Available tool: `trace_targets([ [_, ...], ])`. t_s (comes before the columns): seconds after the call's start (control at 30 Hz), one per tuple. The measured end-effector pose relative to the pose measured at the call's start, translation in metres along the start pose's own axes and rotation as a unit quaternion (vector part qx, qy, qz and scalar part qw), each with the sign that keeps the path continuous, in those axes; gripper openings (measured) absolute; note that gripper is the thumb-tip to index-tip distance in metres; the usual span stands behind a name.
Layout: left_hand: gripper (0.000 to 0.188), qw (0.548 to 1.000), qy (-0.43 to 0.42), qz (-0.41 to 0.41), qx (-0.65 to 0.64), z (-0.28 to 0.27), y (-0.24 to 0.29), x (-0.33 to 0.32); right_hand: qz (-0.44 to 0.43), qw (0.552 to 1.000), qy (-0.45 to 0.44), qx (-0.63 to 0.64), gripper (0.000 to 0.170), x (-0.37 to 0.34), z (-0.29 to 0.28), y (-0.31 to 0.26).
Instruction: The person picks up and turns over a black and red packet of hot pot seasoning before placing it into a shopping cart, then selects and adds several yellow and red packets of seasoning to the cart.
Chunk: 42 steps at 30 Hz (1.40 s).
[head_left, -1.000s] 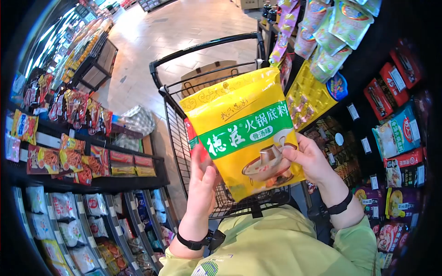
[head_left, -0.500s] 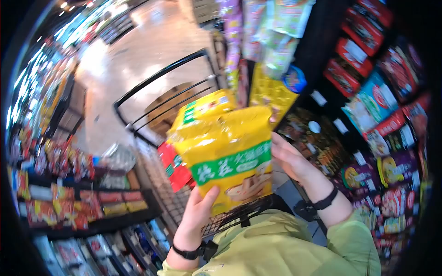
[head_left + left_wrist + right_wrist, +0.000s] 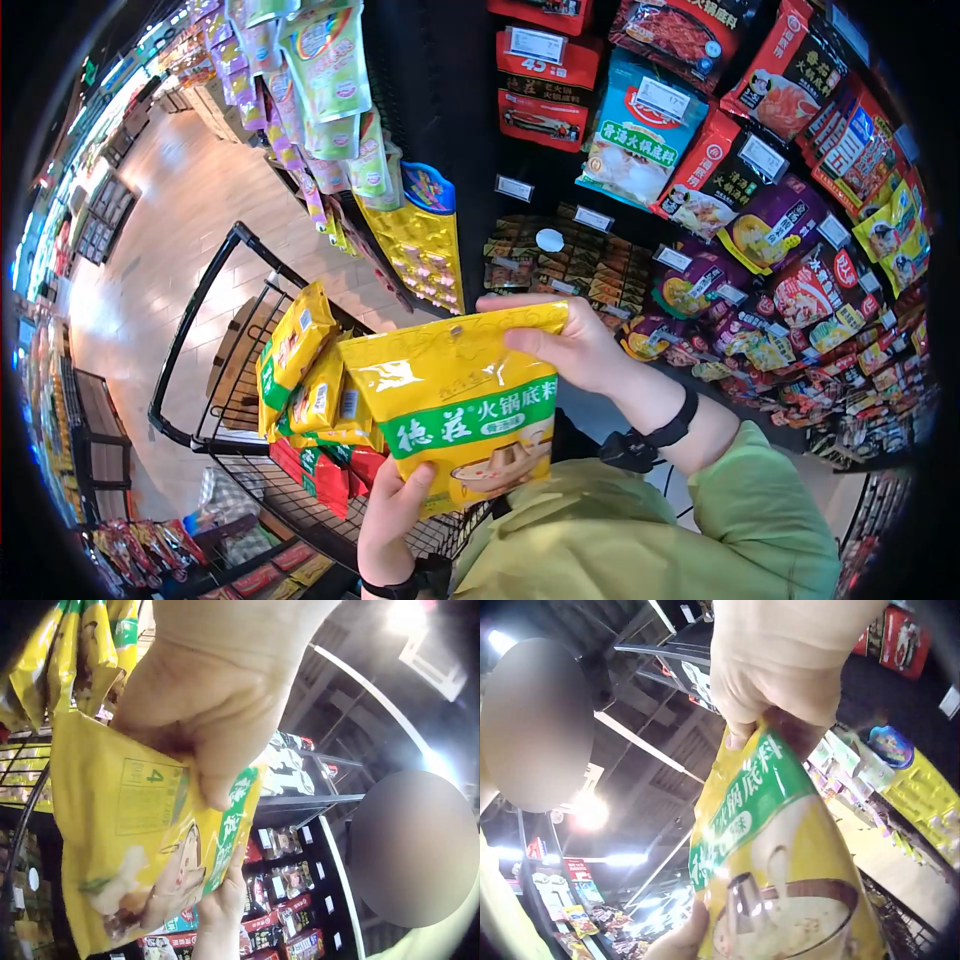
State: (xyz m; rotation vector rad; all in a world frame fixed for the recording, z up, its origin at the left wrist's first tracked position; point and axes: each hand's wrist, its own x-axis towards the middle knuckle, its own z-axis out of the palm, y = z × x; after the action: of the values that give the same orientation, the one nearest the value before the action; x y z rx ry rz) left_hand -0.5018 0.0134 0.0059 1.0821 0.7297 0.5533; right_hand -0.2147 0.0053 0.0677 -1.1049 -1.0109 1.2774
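Note:
A yellow hot pot base packet (image 3: 465, 365) with a green band and a picture of a bowl is held upright in front of the body. My left hand (image 3: 393, 515) grips its lower left edge, thumb lying across the front. At the top right corner, my right hand (image 3: 575, 345) pinches the packet, thumb on the printed face and fingers behind. The left wrist view shows the packet (image 3: 124, 825) tilted, with the left thumb pressing near the green band. Behind it, similar yellow packets (image 3: 298, 345) and red packets (image 3: 325, 482) sit in the shopping cart (image 3: 187, 330).
To the right, a shelf wall carries a teal packet (image 3: 640, 135), red packets (image 3: 545, 95) and purple packets (image 3: 775, 225) with price tags. Hanging pouches (image 3: 325, 80) and a yellow display card (image 3: 420, 245) flank the aisle. Tiled floor (image 3: 150, 270) stretches ahead on the left.
The head view has turned right toward the shelves. My right hand has shifted from the packet's right side to its top right corner; the left keeps hold. More packets in the cart now show.

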Motion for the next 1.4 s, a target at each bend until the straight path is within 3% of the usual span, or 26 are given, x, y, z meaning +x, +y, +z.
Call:
trace_targets([
  [0.1,0.039,0.999,-0.022,-0.044,-0.011,0.012,0.0,0.021,0.031,0.995,-0.014,0.09,0.038,0.001,-0.024,0.005],
  [0.3,0.042,0.998,-0.042,-0.045,-0.023,0.031,-0.008,0.061,0.039,0.987,0.101,0.122,0.034,-0.002,-0.053,0.022],
  [0.4,0.039,0.998,-0.044,-0.04,-0.02,0.034,-0.012,0.074,0.07,0.98,0.116,0.146,0.035,0.0,-0.062,0.02],
  [0.47,0.036,0.999,-0.031,-0.019,-0.01,0.038,-0.013,0.082,0.075,0.983,0.104,0.133,0.041,0.001,-0.068,0.021],
  [0.53,0.036,0.998,-0.003,-0.049,-0.043,0.04,-0.021,0.088,0.074,0.97,0.072,0.218,0.049,0.002,-0.071,0.026],
  [0.67,0.035,0.985,0.046,-0.088,-0.144,0.045,-0.029,0.103,0.196,0.954,-0.005,0.225,0.059,-0.013,-0.069,0.058],
  [0.8,0.038,0.969,0.056,-0.165,-0.175,0.05,-0.026,0.117,0.232,0.943,0.042,0.235,0.055,-0.013,-0.076,0.069],
  [0.87,0.042,0.982,0.069,-0.098,-0.149,0.056,-0.033,0.124,0.215,0.944,0.054,0.244,0.053,-0.011,-0.082,0.08],
  [0.93,0.046,0.985,0.085,-0.089,-0.122,0.061,-0.034,0.131,0.157,0.966,0.089,0.184,0.051,-0.005,-0.085,0.081],
  [1.0,0.05,0.979,0.181,0.042,0.083,0.067,-0.039,0.136,0.125,0.97,0.119,0.174,0.049,-0.001,-0.084,0.079],
  [1.03,0.063,0.969,0.186,0.044,0.154,0.067,-0.033,0.136,0.093,0.981,0.137,0.097,0.049,0.001,-0.085,0.079],
  [1.07,0.063,0.97,0.182,0.04,0.155,0.072,-0.028,0.135,0.061,0.986,0.153,0.018,0.049,0.004,-0.084,0.08],
  [1.13,0.077,0.952,0.045,0.031,0.301,0.082,-0.021,0.137,-0.014,0.972,0.211,-0.099,0.054,0.008,-0.077,0.092],
  [1.2,0.099,0.908,-0.009,0.151,0.39,0.099,-0.031,0.148,-0.037,0.962,0.252,-0.097,0.057,0.016,-0.067,0.097],
  [1.27,0.105,0.884,-0.003,0.154,0.442,0.119,-0.034,0.156,-0.006,0.96,0.268,-0.079,0.058,0.024,-0.059,0.092],
  [1.33,0.094,0.869,0.01,0.175,0.464,0.125,-0.039,0.163,0.023,0.956,0.286,-0.063,0.06,0.033,-0.051,0.093],
  [1.4,0.08,0.869,0.073,0.158,0.463,0.124,-0.048,0.169,-0.051,0.959,0.274,-0.048,0.061,0.04,-0.046,0.092],
])
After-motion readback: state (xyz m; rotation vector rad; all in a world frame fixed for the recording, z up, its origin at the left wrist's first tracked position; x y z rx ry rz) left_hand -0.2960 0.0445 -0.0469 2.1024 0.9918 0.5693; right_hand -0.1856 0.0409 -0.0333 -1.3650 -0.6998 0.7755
